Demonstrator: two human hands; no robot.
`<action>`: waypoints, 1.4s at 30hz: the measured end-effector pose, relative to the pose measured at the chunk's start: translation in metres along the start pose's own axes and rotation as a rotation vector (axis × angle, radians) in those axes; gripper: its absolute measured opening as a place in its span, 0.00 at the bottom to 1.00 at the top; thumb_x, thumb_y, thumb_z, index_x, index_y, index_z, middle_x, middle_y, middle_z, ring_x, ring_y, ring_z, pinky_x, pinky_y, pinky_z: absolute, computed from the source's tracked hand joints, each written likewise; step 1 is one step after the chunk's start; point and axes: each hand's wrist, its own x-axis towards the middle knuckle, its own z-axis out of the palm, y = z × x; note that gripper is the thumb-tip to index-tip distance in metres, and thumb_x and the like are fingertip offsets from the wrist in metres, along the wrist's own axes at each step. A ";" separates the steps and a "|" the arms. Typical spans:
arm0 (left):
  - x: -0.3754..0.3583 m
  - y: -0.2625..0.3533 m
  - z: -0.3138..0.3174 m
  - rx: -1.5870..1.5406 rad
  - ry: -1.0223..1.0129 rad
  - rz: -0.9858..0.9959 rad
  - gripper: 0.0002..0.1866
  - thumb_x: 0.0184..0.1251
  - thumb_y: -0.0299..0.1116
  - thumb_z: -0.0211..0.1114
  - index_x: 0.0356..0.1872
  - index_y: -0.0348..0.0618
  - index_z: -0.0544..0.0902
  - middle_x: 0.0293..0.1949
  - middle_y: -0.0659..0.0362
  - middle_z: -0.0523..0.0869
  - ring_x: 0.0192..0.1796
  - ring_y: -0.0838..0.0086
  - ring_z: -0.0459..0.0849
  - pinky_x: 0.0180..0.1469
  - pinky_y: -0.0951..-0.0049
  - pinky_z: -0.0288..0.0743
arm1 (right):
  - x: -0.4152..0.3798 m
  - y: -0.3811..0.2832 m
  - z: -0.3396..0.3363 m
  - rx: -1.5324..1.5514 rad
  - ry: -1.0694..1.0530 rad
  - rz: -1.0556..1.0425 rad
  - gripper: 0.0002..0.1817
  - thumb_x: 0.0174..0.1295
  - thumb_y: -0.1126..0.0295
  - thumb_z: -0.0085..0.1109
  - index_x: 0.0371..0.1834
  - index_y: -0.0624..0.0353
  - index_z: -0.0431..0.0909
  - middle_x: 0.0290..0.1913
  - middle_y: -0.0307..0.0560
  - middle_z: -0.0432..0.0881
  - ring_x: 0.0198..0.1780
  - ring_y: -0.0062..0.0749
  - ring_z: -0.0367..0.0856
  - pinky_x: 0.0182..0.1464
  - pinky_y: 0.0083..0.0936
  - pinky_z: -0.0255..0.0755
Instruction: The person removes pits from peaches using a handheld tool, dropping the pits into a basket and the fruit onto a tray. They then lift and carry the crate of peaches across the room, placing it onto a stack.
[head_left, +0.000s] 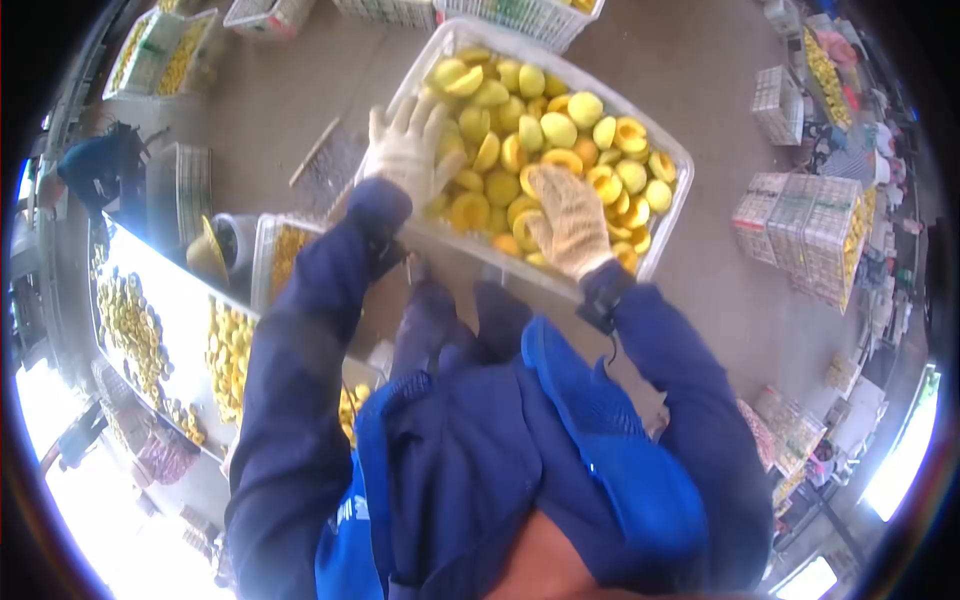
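Observation:
A pale plastic crate [684,178] full of halved yellow fruit [559,128] that look like peaches lies in front of me. Some halves show a pit hollow, others their round skin side. My left hand [408,148], in a white knit glove, is spread over the crate's left rim and the fruit beside it. Over the lower middle of the pile rests my right hand [572,218], in a yellowish stained glove. Its fingers are extended and its thumb stands apart, touching fruit halves. What lies under both palms is hidden.
Stacked crates [800,235] stand to the right, with more crates [160,55] at the far left. A bright table [170,270] on the left carries many fruit pieces. A person in dark clothes [100,170] is near it. A smaller crate [265,255] sits close to my left arm.

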 end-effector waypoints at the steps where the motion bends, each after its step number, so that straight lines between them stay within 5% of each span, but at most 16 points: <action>1: -0.001 0.005 -0.011 -0.058 -0.035 -0.029 0.43 0.83 0.62 0.54 0.86 0.40 0.63 0.87 0.46 0.64 0.89 0.54 0.57 0.85 0.35 0.49 | 0.002 -0.003 -0.007 0.021 -0.017 0.009 0.38 0.72 0.51 0.65 0.80 0.59 0.73 0.78 0.57 0.76 0.80 0.55 0.71 0.83 0.53 0.58; 3: 0.019 0.021 -0.032 -0.090 -0.025 -0.084 0.42 0.84 0.62 0.53 0.88 0.46 0.61 0.88 0.47 0.62 0.90 0.57 0.57 0.86 0.40 0.49 | 0.030 -0.005 -0.023 0.043 0.024 -0.051 0.37 0.72 0.51 0.65 0.79 0.60 0.74 0.79 0.58 0.75 0.80 0.55 0.70 0.83 0.53 0.58; 4: 0.032 0.028 0.000 -0.153 0.221 -0.055 0.41 0.82 0.60 0.56 0.86 0.48 0.64 0.85 0.47 0.68 0.87 0.54 0.63 0.84 0.39 0.54 | 0.051 -0.013 -0.025 0.004 0.061 -0.073 0.32 0.71 0.55 0.65 0.74 0.62 0.78 0.73 0.62 0.80 0.76 0.60 0.75 0.80 0.55 0.64; 5: 0.042 0.045 0.009 -0.570 0.244 -0.073 0.39 0.79 0.59 0.59 0.83 0.48 0.70 0.81 0.48 0.73 0.82 0.51 0.70 0.83 0.39 0.59 | 0.039 -0.007 -0.016 -0.039 0.091 -0.132 0.33 0.68 0.53 0.67 0.72 0.61 0.79 0.69 0.60 0.82 0.72 0.60 0.77 0.76 0.57 0.66; 7: 0.053 0.060 0.026 -0.309 0.206 -0.167 0.36 0.74 0.56 0.63 0.76 0.47 0.78 0.78 0.46 0.75 0.79 0.46 0.72 0.81 0.39 0.62 | 0.084 -0.024 -0.006 0.161 0.127 -0.047 0.30 0.62 0.53 0.69 0.64 0.60 0.82 0.56 0.58 0.87 0.61 0.65 0.81 0.67 0.60 0.71; 9: 0.062 0.050 0.020 -0.482 0.257 -0.111 0.36 0.76 0.53 0.62 0.76 0.40 0.78 0.81 0.46 0.71 0.83 0.49 0.66 0.81 0.41 0.62 | 0.091 -0.028 -0.007 0.141 -0.095 0.056 0.39 0.66 0.49 0.67 0.73 0.66 0.77 0.66 0.68 0.81 0.71 0.69 0.75 0.76 0.60 0.64; 13: 0.061 0.051 0.011 -0.301 0.276 -0.110 0.37 0.75 0.53 0.64 0.78 0.39 0.77 0.82 0.46 0.70 0.84 0.51 0.65 0.82 0.43 0.62 | 0.076 -0.025 0.028 -0.123 -0.055 0.007 0.49 0.73 0.44 0.61 0.85 0.73 0.60 0.84 0.71 0.61 0.88 0.68 0.52 0.88 0.63 0.41; 17: 0.053 0.048 0.006 -0.434 0.217 -0.093 0.38 0.75 0.55 0.63 0.78 0.39 0.77 0.82 0.47 0.70 0.86 0.54 0.63 0.83 0.41 0.60 | 0.071 -0.017 0.028 -0.097 -0.046 -0.044 0.48 0.73 0.45 0.60 0.84 0.73 0.61 0.83 0.70 0.64 0.87 0.67 0.53 0.88 0.63 0.42; 19: 0.034 0.043 -0.013 -0.317 0.116 -0.101 0.41 0.74 0.59 0.64 0.80 0.43 0.74 0.84 0.49 0.68 0.88 0.53 0.59 0.88 0.39 0.52 | 0.070 -0.002 -0.009 0.074 -0.042 -0.160 0.43 0.75 0.47 0.57 0.83 0.70 0.66 0.81 0.66 0.70 0.84 0.68 0.62 0.86 0.60 0.52; 20: 0.021 0.037 -0.004 -0.460 0.206 -0.151 0.43 0.74 0.61 0.62 0.82 0.45 0.72 0.84 0.47 0.69 0.88 0.52 0.60 0.87 0.38 0.52 | 0.058 0.015 -0.011 0.025 0.197 -0.232 0.39 0.78 0.49 0.55 0.83 0.66 0.69 0.80 0.65 0.73 0.82 0.67 0.67 0.85 0.60 0.57; 22: -0.006 0.020 -0.002 -0.236 0.131 -0.210 0.40 0.76 0.60 0.60 0.82 0.46 0.73 0.83 0.45 0.71 0.86 0.52 0.65 0.86 0.42 0.55 | 0.034 0.042 -0.048 -0.011 0.236 -0.129 0.34 0.82 0.56 0.53 0.83 0.66 0.68 0.79 0.65 0.74 0.82 0.64 0.68 0.83 0.56 0.61; 23: -0.006 0.021 -0.047 -0.340 -0.122 -0.319 0.39 0.78 0.58 0.60 0.81 0.44 0.72 0.83 0.46 0.70 0.86 0.51 0.63 0.86 0.41 0.54 | 0.023 0.068 -0.047 -0.038 0.218 -0.030 0.37 0.79 0.49 0.55 0.82 0.64 0.70 0.79 0.63 0.75 0.81 0.64 0.69 0.84 0.57 0.59; 28: 0.027 0.069 -0.013 -0.146 0.227 -0.117 0.39 0.80 0.57 0.59 0.82 0.39 0.70 0.83 0.46 0.69 0.86 0.48 0.62 0.85 0.41 0.52 | -0.009 0.123 -0.031 -0.325 0.041 0.087 0.41 0.74 0.46 0.61 0.81 0.65 0.70 0.84 0.60 0.68 0.86 0.62 0.61 0.85 0.61 0.54; 34: 0.038 0.085 0.019 -0.032 0.211 -0.082 0.39 0.82 0.58 0.58 0.81 0.40 0.70 0.82 0.50 0.71 0.86 0.52 0.62 0.85 0.41 0.52 | -0.011 0.128 -0.020 -0.286 0.054 0.074 0.42 0.73 0.46 0.62 0.82 0.65 0.70 0.85 0.62 0.66 0.86 0.61 0.60 0.87 0.56 0.51; 38: -0.011 0.074 0.000 -0.277 0.316 -0.078 0.37 0.77 0.53 0.65 0.78 0.39 0.74 0.78 0.46 0.76 0.82 0.47 0.69 0.83 0.41 0.58 | -0.039 0.103 -0.053 -0.140 0.247 0.003 0.34 0.78 0.51 0.58 0.79 0.63 0.74 0.78 0.63 0.77 0.80 0.61 0.72 0.83 0.52 0.61; 42: -0.136 0.044 -0.035 -0.545 0.496 -0.169 0.31 0.70 0.38 0.70 0.71 0.36 0.78 0.72 0.40 0.80 0.76 0.40 0.75 0.78 0.43 0.69 | -0.101 0.029 -0.055 0.003 0.085 -0.060 0.33 0.82 0.50 0.52 0.78 0.66 0.74 0.78 0.64 0.77 0.81 0.64 0.71 0.82 0.54 0.62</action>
